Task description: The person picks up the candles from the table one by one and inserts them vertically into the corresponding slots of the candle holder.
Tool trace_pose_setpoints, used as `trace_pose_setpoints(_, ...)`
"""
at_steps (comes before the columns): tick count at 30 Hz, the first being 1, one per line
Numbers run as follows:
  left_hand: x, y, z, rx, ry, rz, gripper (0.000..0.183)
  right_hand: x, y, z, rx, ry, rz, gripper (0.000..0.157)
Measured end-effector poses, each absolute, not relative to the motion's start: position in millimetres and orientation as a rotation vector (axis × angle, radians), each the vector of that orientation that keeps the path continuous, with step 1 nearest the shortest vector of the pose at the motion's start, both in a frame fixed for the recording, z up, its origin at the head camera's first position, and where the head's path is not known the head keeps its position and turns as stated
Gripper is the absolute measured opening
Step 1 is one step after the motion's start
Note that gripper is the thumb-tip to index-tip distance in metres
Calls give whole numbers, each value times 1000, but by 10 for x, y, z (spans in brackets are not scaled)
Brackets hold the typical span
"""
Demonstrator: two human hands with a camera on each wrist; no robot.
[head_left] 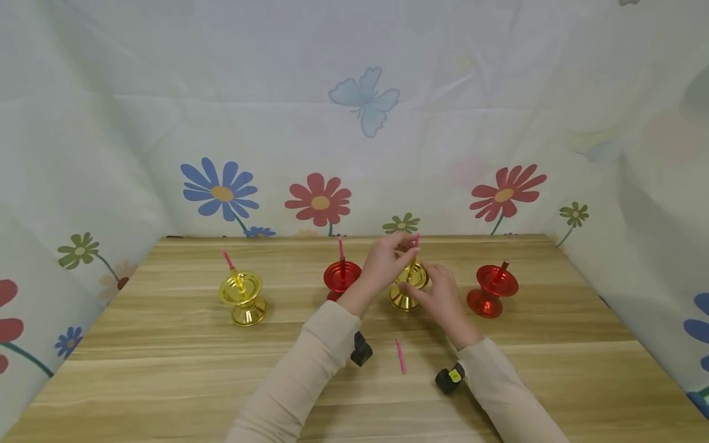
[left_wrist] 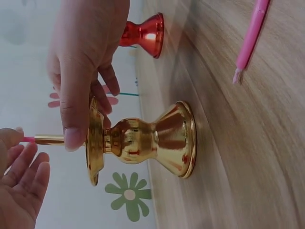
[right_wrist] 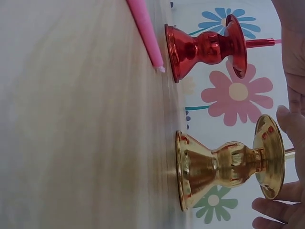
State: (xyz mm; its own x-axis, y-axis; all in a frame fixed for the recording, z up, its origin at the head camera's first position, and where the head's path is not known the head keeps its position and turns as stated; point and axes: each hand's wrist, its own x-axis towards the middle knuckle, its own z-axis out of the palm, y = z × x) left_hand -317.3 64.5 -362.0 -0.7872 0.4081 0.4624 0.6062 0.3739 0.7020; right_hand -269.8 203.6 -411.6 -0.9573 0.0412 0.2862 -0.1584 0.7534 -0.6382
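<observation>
In the head view a gold candlestick (head_left: 404, 299) stands upright right of the middle, between my two hands. My left hand (head_left: 388, 258) pinches a thin pink candle (left_wrist: 28, 139) at the top of the candlestick's narrow gold tube (left_wrist: 50, 139). The candle's lower end is hidden in the tube. My right hand (head_left: 441, 295) holds the dish (left_wrist: 94, 164) of this candlestick, thumb on its upper side and fingers on the other side. A loose pink candle (head_left: 400, 355) lies on the table nearer to me.
A gold candlestick (head_left: 249, 312) at left and a red candlestick (head_left: 335, 277) beside my left hand each carry a pink candle. Another red candlestick (head_left: 486, 303) at right shows only its tube. Printed cloth (head_left: 249, 123) hangs behind the wooden table (head_left: 183, 369).
</observation>
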Motion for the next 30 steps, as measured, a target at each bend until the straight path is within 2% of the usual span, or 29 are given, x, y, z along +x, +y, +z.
trace_pose_setpoints(4, -3119, 592, -3568, -879, -2450, -1363, 34, -2661, 2019, -4075, 68, -2686, 1031, 80)
trace_pose_setpoints(9, -3034, 548, -3516, -890, -2430, -1368, 30, -2602, 2042, -4013, 20, -2694, 1012, 83)
trace_pose_setpoints(15, -2862, 485, -3444, -903, -2445, -1250, 29, -2553, 2085, -3897, 15, -2679, 981, 82)
trace_pose_setpoints(23, -2619, 439, -3522, -856, -2571, -1068, 33, -2474, 2187, -3966, 14, -2609, 902, 76)
trace_pose_setpoints(30, -2451, 387, -3681, -865, -2670, -1150, 30, -2383, 2213, -3850, 37, -2522, 807, 72)
